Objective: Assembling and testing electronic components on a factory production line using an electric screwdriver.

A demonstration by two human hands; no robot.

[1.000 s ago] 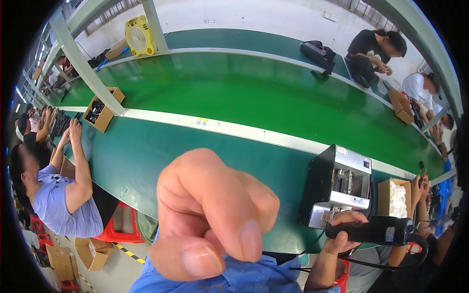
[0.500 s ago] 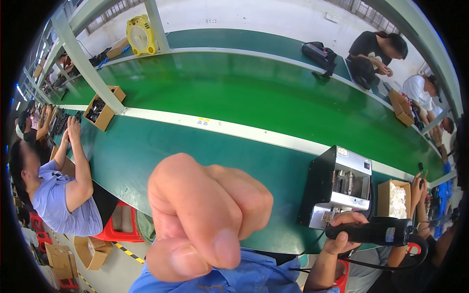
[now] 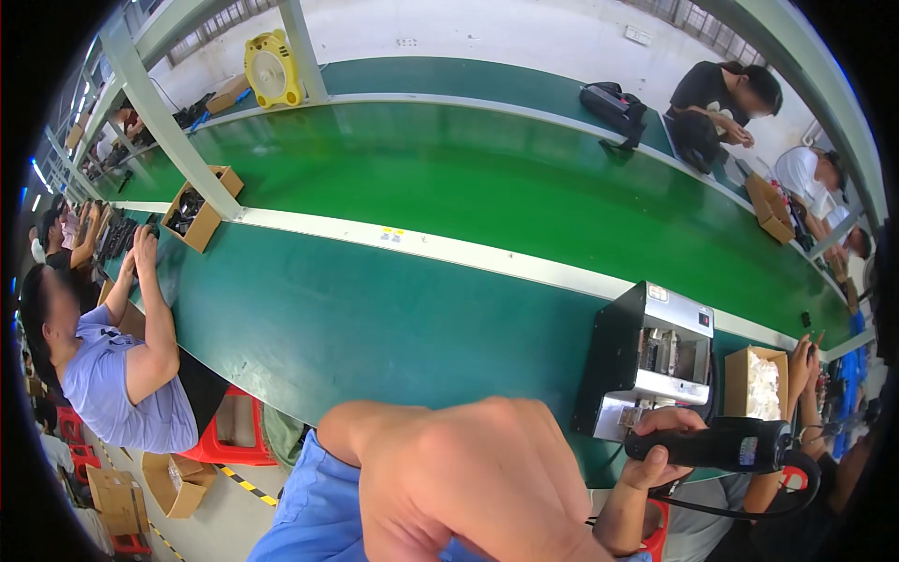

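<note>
My left hand [image 3: 468,478] looms very large and close at the lower middle, in front of my blue shirt. Its back and bent knuckles show; the fingers curl downward, and whatever they may hold is hidden. At the lower right, my right hand [image 3: 660,445] grips a black cylindrical device [image 3: 716,444] with a cord at its right end. It is held roughly level, thumb below and fingers over the top. Just beyond this hand stands a black and silver boxy machine [image 3: 676,384] with an open recess showing metal parts.
A cardboard box of white pieces [image 3: 763,386] stands right of the machine. Behind the green bench [image 3: 393,328] runs a white rail [image 3: 468,251]. Another box [image 3: 192,220] sits at the left post. A person in lavender [image 3: 131,375] works at left; others sit at right and beyond.
My left hand has dropped toward the lower edge and turned, now showing its back instead of the curled fingers and thumb. My right hand and the black device have barely moved.
</note>
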